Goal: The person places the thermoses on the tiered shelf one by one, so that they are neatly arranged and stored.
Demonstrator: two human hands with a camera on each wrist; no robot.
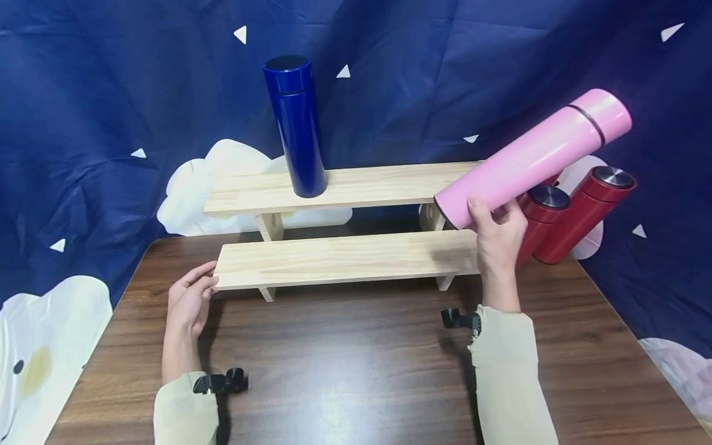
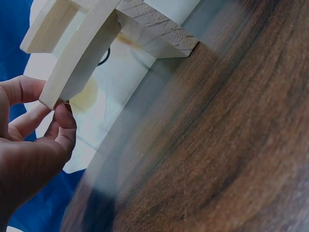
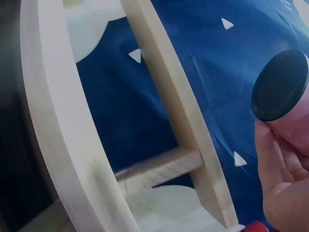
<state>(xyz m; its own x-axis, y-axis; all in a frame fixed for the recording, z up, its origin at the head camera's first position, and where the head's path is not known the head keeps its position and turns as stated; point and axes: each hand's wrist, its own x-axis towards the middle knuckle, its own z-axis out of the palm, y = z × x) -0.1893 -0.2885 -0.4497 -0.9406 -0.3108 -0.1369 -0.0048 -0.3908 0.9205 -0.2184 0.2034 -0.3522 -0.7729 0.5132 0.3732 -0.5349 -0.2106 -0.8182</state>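
In the head view my right hand (image 1: 499, 238) grips a pink thermos bottle (image 1: 528, 157) near its base. The bottle is held tilted, its capped end up to the right, over the right end of a two-tier wooden shelf (image 1: 345, 256). Its dark base (image 3: 280, 86) shows in the right wrist view. My left hand (image 1: 190, 301) pinches the left end of the lower board (image 2: 79, 58), thumb and fingers on either side of the edge. A blue thermos bottle (image 1: 297, 130) stands upright on the upper board (image 1: 384, 184), left of its middle.
Red thermos bottles (image 1: 584, 216) with silver-topped lids stand at the shelf's right end, partly hidden behind the pink bottle and right hand. The brown wooden table (image 1: 345, 358) extends in front of the shelf. A dark blue cloth (image 1: 139, 93) with white shapes hangs behind.
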